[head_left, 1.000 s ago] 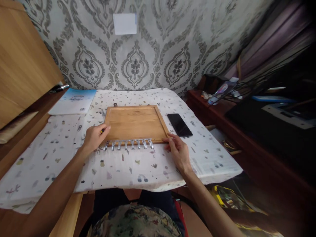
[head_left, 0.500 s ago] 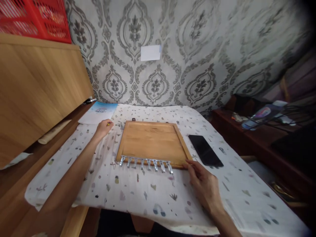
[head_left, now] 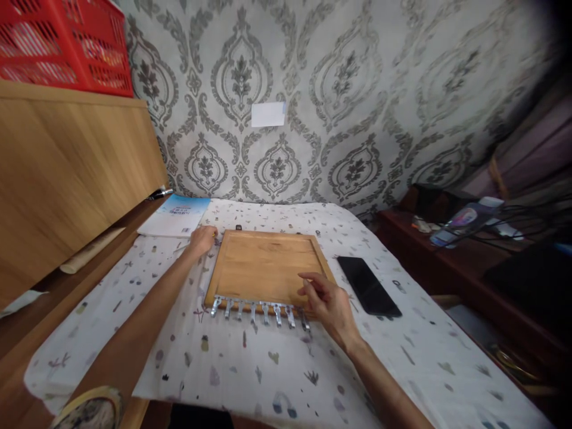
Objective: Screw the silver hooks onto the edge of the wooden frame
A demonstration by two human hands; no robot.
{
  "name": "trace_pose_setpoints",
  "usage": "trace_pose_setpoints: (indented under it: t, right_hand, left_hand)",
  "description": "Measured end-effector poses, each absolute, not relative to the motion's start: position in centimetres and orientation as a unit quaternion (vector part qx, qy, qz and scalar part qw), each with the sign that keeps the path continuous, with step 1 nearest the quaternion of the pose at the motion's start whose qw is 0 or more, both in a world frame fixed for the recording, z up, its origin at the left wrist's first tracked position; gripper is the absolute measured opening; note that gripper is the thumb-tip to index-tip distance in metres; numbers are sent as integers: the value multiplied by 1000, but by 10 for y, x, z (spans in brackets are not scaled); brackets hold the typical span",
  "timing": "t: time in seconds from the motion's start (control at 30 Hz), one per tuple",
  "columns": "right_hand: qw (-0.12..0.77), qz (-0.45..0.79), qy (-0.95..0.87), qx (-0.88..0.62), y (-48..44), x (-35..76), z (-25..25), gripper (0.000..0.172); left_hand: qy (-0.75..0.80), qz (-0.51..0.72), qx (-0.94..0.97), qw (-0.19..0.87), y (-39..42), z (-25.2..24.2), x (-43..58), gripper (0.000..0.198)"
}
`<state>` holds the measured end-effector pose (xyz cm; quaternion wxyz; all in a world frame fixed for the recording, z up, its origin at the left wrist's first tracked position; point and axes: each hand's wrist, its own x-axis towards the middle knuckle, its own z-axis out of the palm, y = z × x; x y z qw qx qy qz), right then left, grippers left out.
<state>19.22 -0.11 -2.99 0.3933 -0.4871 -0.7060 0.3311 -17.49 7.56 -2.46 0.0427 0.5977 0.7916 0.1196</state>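
Observation:
A shallow wooden tray [head_left: 268,265] with a raised rim lies on the patterned white cloth [head_left: 241,375]. Along its front rim sits a row of several silver metal clips [head_left: 265,313]. Beside the tray's back left corner is my left hand [head_left: 203,239], its fingers curled around something small and yellowish that is mostly hidden. My right hand [head_left: 328,301] is over the tray's front right part, thumb and index finger bent with a gap between their tips and nothing visible in them. The other right fingers are curled.
A black phone [head_left: 370,286] lies right of the tray. At the back left is a booklet [head_left: 174,215], near a wooden cabinet [head_left: 75,179] with a red basket [head_left: 96,53] on top. A bottle [head_left: 462,221] and cables are on the dark surface at right.
My right hand has left the tray's front right corner and moved left over the tray. My left hand has shifted right, nearer the tray's back left corner. The view has tilted slightly upward.

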Motion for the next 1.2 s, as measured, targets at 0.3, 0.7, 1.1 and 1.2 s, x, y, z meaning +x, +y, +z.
trace_pose_setpoints:
  t: [0.3, 0.7, 1.1, 1.2]
  right_hand:
    - [362, 348, -752, -427, 22, 175, -39, 32]
    - [359, 382, -770, -364, 9, 135, -25, 28]
    - [401, 413, -754, -318, -16, 123, -22, 36]
    - [411, 426, -741, -316, -17, 128, -23, 39]
  left_hand:
    - [776, 149, 612, -13, 53, -11, -166, 25]
    - [715, 149, 683, 10, 11, 13, -105, 24]
    - [623, 226, 698, 272, -36, 35, -48, 29]
    - [580, 244, 685, 368, -43, 36, -44, 33]
